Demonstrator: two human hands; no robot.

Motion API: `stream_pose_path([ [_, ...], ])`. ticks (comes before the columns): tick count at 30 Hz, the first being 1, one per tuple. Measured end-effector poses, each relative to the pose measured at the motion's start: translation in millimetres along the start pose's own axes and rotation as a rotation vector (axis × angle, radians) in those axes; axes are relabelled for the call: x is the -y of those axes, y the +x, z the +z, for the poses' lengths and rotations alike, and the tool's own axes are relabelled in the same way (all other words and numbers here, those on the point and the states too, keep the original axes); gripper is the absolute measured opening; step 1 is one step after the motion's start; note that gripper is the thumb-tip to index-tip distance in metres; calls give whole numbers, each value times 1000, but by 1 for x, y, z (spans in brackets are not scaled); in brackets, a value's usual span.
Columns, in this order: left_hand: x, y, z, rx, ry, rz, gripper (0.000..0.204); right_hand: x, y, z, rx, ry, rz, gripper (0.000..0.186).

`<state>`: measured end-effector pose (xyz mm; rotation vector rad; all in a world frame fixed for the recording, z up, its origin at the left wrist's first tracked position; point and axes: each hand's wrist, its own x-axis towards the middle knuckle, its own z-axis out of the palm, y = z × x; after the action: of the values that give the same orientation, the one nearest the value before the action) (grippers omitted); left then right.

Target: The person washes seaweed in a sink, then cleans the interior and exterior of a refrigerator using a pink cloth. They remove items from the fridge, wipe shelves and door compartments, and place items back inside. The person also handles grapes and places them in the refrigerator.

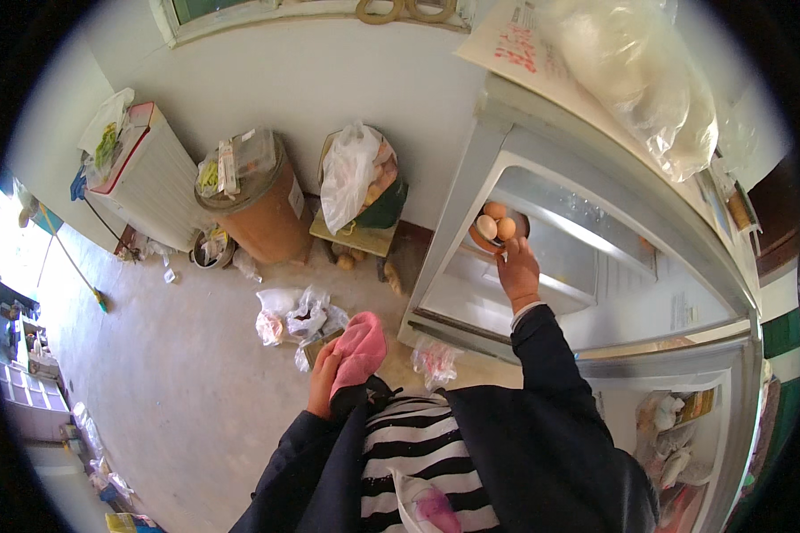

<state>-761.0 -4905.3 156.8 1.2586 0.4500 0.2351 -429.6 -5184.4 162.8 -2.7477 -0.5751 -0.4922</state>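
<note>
My left hand (326,373) is closed round a folded pink cloth (360,346), held low in front of my body. My right arm reaches into the open refrigerator (498,147). There my right hand (518,269) has its fingers at the near rim of a small round bowl (483,242) and appears to grip it. Brown eggs (506,228) lie together in the bowl, three of them showing. The bowl's underside and my thumb are hard to make out.
The refrigerator door (729,426) hangs open at my right, its shelves holding bagged items. Plastic bags (302,315) lie on the floor ahead. Along the wall stand a brown barrel (258,213), a low stool (364,238) bearing a full container, and a white ridged cabinet (156,178).
</note>
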Motion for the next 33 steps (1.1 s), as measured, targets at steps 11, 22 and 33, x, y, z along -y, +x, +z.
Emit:
stream_pose_path([
  [11,-22,42,45,244,-201,-133,39,104,-31,-227,-5,457,-375,33],
  [22,-15,45,35,382,-213,-166,40,115,175,-432,-136,-39,41,71],
  [33,-15,30,-22,274,-311,-178,39,97,219,-438,-515,-117,-100,52],
])
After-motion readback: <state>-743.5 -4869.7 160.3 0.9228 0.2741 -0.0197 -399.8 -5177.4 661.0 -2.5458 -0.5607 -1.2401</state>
